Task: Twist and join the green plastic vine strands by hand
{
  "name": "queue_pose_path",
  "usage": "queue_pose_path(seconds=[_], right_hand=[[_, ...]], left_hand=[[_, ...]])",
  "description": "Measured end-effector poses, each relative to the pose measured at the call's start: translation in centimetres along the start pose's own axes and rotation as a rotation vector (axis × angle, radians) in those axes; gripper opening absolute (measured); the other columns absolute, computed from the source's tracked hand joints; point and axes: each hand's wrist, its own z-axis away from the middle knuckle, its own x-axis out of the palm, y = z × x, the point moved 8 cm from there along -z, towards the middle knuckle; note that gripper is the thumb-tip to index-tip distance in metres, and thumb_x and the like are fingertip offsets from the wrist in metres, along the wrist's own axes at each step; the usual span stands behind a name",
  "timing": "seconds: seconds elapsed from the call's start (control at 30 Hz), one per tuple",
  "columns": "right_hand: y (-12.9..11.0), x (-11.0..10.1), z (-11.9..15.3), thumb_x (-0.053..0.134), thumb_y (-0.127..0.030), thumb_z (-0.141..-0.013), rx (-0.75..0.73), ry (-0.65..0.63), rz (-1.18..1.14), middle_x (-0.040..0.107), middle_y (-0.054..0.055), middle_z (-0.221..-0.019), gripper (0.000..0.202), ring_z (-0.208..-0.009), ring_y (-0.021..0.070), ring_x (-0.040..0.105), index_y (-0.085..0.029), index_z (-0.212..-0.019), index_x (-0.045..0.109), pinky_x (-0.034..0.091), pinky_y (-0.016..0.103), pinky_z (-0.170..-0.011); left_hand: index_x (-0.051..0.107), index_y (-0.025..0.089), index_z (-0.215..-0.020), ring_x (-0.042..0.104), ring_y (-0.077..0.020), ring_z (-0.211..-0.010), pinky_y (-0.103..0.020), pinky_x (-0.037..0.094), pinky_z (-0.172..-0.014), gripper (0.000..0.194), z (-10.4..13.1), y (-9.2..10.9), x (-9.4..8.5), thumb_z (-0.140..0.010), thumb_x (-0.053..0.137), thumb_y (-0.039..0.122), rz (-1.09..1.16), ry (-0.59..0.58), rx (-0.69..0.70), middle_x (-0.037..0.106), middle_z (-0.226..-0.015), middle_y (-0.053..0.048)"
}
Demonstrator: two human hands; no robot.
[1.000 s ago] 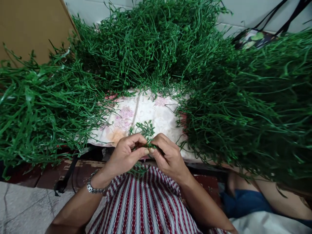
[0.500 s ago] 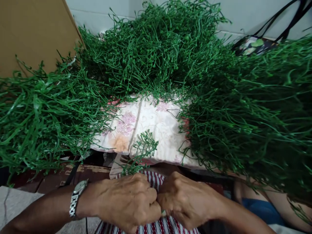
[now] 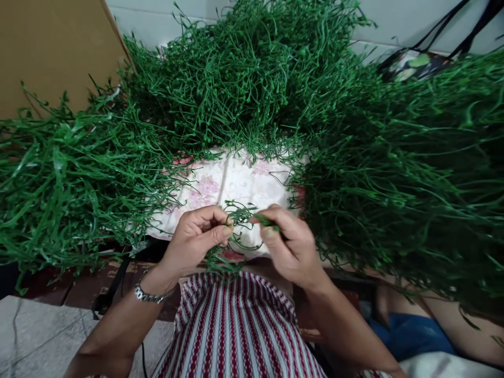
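In the head view, my left hand (image 3: 199,239), with a metal watch at its wrist, pinches thin green stems between thumb and forefinger. My right hand (image 3: 291,247) pinches a small green stem piece (image 3: 266,220) close beside it. Between my hands a few loose budded green stems (image 3: 241,212) lie over the pale floral cloth (image 3: 252,186). More sprigs (image 3: 221,262) hang at the cloth's front edge, just below my left hand. Whether the two hands hold the same stem, I cannot tell.
Large heaps of green stems stand at the left (image 3: 79,184), the back (image 3: 255,79) and the right (image 3: 394,184). A brown board (image 3: 55,52) rises at the back left. A dark printed bag (image 3: 417,62) leans behind the right heap. Striped fabric (image 3: 240,325) covers my lap.
Both hands have moved up and forward from my lap to over the cloth's front edge. Closed fists have become thumb-and-finger pinches, with green stems showing at the fingertips.
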Motion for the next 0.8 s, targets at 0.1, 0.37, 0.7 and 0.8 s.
queue_pose_path(seconds=[0.1, 0.37, 0.7, 0.8], right_hand=[[-0.1, 1.4, -0.5, 0.052, -0.028, -0.085, -0.037, -0.034, -0.007, 0.053, 0.004, -0.077, 0.015, -0.072, 0.0141, 0.051, -0.015, -0.092, 0.054, 0.041, 0.026, -0.064], [-1.2, -0.4, 0.9, 0.052, -0.018, -0.083, -0.094, 0.097, 0.202, 0.054, 0.002, -0.074, 0.007, -0.066, 0.012, 0.052, -0.018, -0.09, 0.048, 0.042, 0.023, -0.06], [0.4, 3.8, 0.4, 0.057, -0.027, -0.083, 0.016, -0.189, 0.078, 0.063, 0.005, -0.082, 0.019, -0.073, 0.0122, 0.058, -0.014, -0.096, 0.056, 0.045, 0.022, -0.066], [1.4, 4.4, 0.6, 0.054, -0.024, -0.085, 0.084, -0.106, -0.029, 0.056, -0.001, -0.064, 0.014, -0.058, 0.008, 0.051, -0.015, -0.075, 0.055, 0.04, 0.019, -0.057]], left_hand=[[0.061, 0.014, -0.068, 0.044, -0.0072, -0.051, -0.018, 0.036, -0.048, 0.02, -0.1, -0.5, 0.0, -0.069, 0.071, 0.031, 0.046, 0.012, -0.01, 0.053, -0.058, 0.001], [0.062, 0.014, -0.068, 0.044, -0.0072, -0.048, -0.018, 0.034, -0.047, 0.019, -0.3, -1.2, -0.7, -0.071, 0.069, 0.031, 0.074, 0.056, -0.037, 0.054, -0.054, 0.001], [0.063, 0.016, -0.071, 0.044, -0.0067, -0.049, -0.017, 0.034, -0.046, 0.009, 0.0, -1.1, -0.1, -0.074, 0.067, 0.024, 0.092, 0.068, 0.019, 0.053, -0.055, 0.003], [0.065, 0.016, -0.072, 0.047, -0.0068, -0.055, -0.016, 0.037, -0.05, 0.003, -0.1, -1.0, 0.3, -0.073, 0.067, 0.018, 0.151, 0.067, 0.06, 0.056, -0.062, 0.002]])
